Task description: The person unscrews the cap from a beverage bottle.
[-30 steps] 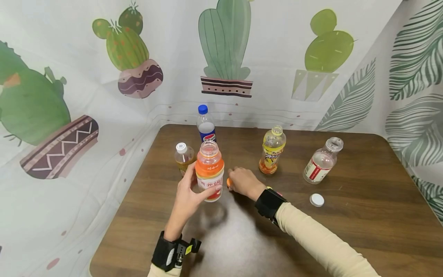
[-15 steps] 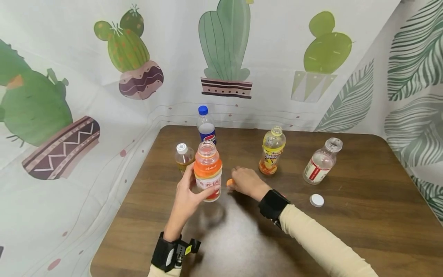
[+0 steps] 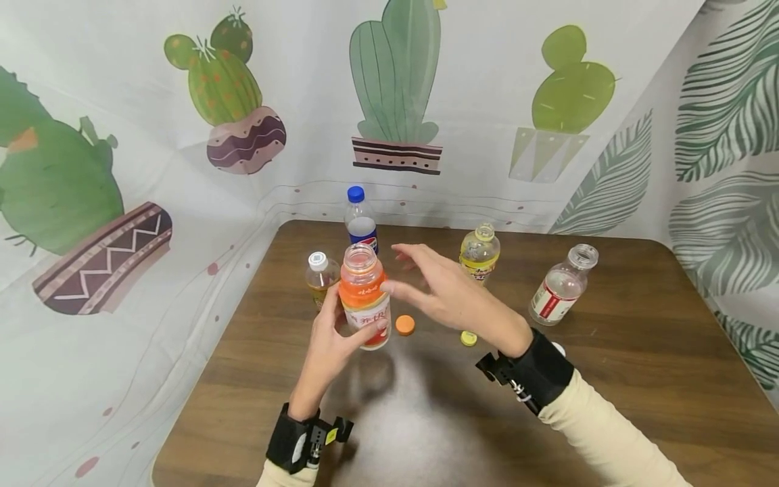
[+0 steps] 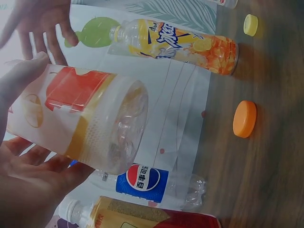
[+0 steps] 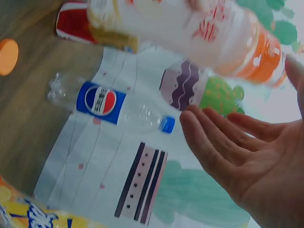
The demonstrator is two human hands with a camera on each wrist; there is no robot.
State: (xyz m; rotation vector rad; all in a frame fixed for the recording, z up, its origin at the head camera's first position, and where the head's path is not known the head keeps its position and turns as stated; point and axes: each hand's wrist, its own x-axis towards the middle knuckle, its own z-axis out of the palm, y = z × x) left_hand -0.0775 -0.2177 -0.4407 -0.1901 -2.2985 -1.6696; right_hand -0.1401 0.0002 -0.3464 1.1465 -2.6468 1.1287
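Observation:
My left hand (image 3: 333, 345) grips a capless plastic bottle (image 3: 365, 297) with an orange and white label, held up off the table with its open mouth upward. Beside that bottle's shoulder, my right hand (image 3: 447, 287) spreads its fingers and thumb, with nothing held in it. In the right wrist view the palm and straight fingers (image 5: 213, 137) show near the bottle's orange neck end. An orange cap (image 3: 404, 325) lies on the table just right of the held bottle, below the right hand. It shows in the left wrist view as an orange disc too.
Behind the left hand stand a blue-capped Pepsi bottle (image 3: 362, 220) and a white-capped bottle (image 3: 321, 274). To the right are a yellow-labelled capless bottle (image 3: 479, 251), partly behind the right hand, and a clear capless bottle (image 3: 561, 287). A yellow cap (image 3: 468, 338) lies on the wooden table (image 3: 639, 379).
My right hand has let go of the orange cap on the table and risen up beside the bottle's neck, its fingers spreading. The left hand still holds the bottle, nearly unmoved.

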